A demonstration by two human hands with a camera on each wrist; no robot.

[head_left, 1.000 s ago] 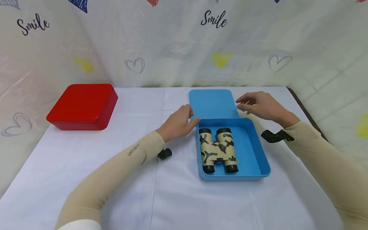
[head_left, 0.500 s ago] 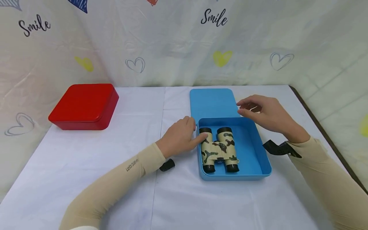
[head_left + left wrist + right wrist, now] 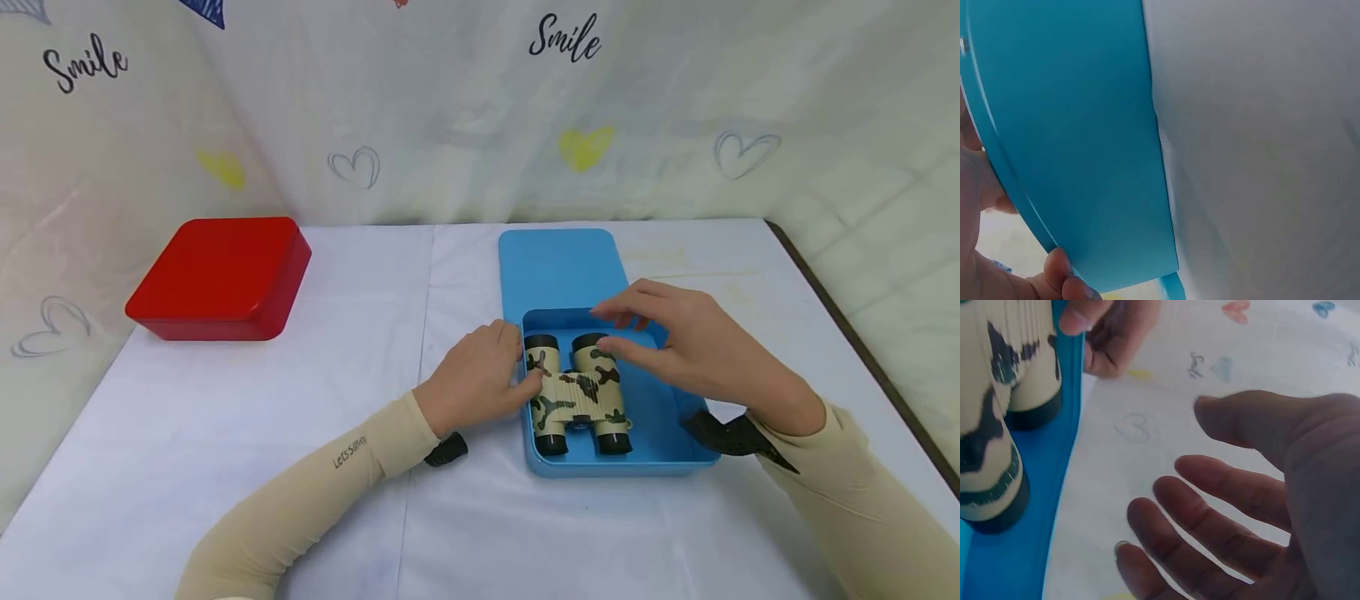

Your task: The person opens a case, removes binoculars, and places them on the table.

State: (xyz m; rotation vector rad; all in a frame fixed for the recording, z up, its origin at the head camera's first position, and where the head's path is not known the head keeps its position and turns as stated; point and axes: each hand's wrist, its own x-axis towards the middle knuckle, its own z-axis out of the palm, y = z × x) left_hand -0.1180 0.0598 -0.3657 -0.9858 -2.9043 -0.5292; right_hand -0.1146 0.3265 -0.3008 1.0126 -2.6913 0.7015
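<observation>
A pair of camouflage binoculars (image 3: 576, 396) lies in the left part of a blue box (image 3: 622, 469), whose blue lid (image 3: 562, 267) is laid back behind it. My left hand (image 3: 480, 375) grips the box's left wall, thumb over the rim beside the binoculars and fingers outside. In the left wrist view its fingertips (image 3: 1060, 272) meet the outer wall (image 3: 1072, 144) near the corner. Above the box's right half hovers my right hand (image 3: 675, 342), fingers spread and holding nothing, thumb near the binoculars' far right barrel. The right wrist view shows the binoculars' barrels (image 3: 991, 437) beside that hand.
A red box (image 3: 217, 279) with its lid on stands at the back left of the white-covered table (image 3: 352, 283). Behind the table hangs a printed cloth (image 3: 450, 108). The table's dark right edge (image 3: 862, 350) runs past the right arm.
My right hand has come from beside the lid, toward me and over the box. The left hand has slid nearer along the left wall, thumb now over the rim.
</observation>
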